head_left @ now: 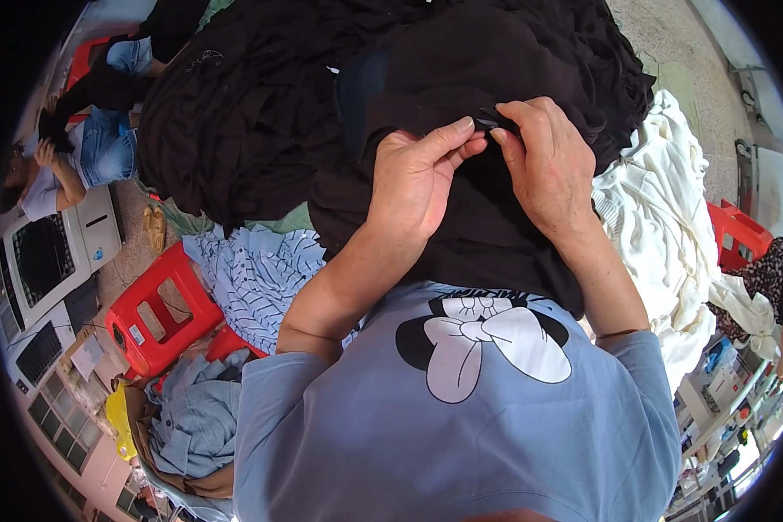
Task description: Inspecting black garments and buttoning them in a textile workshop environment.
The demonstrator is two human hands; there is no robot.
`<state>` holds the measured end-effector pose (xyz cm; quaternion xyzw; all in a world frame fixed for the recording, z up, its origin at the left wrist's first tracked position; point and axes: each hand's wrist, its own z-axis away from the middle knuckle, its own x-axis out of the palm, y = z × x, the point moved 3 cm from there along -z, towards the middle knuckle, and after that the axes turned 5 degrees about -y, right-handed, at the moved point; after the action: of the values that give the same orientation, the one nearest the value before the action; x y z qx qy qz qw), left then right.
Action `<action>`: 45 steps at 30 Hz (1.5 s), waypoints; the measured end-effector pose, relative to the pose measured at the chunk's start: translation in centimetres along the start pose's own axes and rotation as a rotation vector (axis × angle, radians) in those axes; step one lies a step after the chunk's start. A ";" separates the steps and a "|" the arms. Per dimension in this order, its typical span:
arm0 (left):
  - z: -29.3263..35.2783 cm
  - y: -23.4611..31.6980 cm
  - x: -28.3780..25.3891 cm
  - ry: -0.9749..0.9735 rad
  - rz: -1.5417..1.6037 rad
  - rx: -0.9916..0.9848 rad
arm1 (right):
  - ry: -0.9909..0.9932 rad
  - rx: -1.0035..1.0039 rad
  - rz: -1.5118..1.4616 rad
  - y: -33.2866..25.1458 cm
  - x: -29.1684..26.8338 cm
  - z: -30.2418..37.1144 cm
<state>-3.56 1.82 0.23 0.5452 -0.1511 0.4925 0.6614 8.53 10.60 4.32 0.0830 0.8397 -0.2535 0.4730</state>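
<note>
A black garment (461, 78) lies over my lap and spreads away in front of me. My left hand (413, 183) is closed, thumb against fingertips, pinching a bit of the black cloth. Close beside it, my right hand (550, 165) is also closed, thumb and forefinger together. Between the fingertips of both hands sits a small dark piece with a pale glint (487, 124); whether it is folded cloth or a small tool, I cannot make out. A dark blue patch (361, 91) shows on the cloth beyond my left hand.
A big heap of black garments (235, 113) fills the far side. White garments (661, 235) are piled on my right, a striped light-blue garment (261, 274) on my left. Red stools (170, 304) (739, 233) stand both sides. Another person (83, 165) sits at far left, handling black cloth.
</note>
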 end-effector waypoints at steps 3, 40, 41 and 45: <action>0.0 -0.1 0.3 -0.003 0.025 -0.006 | 0.016 0.003 0.000 -0.1 0.1 0.0; -0.1 -1.1 -2.0 0.052 0.147 0.038 | -0.067 0.181 0.012 3.0 0.1 0.7; 0.1 -1.2 -1.8 0.039 0.179 0.040 | -0.099 0.206 0.046 2.9 0.2 0.6; 0.6 -0.7 -0.6 0.064 0.113 0.065 | -0.057 0.145 -0.116 0.5 -1.1 -0.2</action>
<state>-3.05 1.06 -0.40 0.5411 -0.1444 0.5508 0.6188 9.19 11.23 5.11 0.0609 0.8088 -0.3428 0.4738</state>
